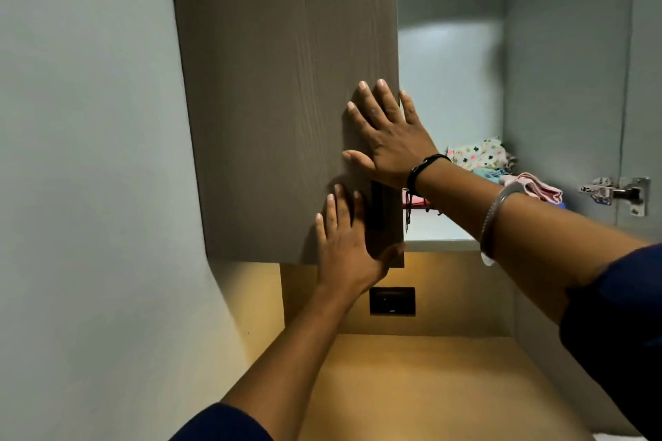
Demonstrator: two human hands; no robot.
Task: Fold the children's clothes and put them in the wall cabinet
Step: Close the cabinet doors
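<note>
Cabinet shelf (440, 230) with children's clothes (481, 156)

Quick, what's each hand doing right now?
Left hand: open, flat against the cabinet door, holding nothing.
Right hand: open, flat against the same door, higher up, holding nothing.

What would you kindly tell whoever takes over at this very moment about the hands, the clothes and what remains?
Left hand: open, flat on the cabinet door, beside its dark handle.
Right hand: open, flat on the same door, higher up, near its edge.
Clothes: piled inside the wall cabinet; neither hand holds any.
Done: clothes are in.
Left: the cabinet's right side stands open; closing up is probably all that remains.
</note>
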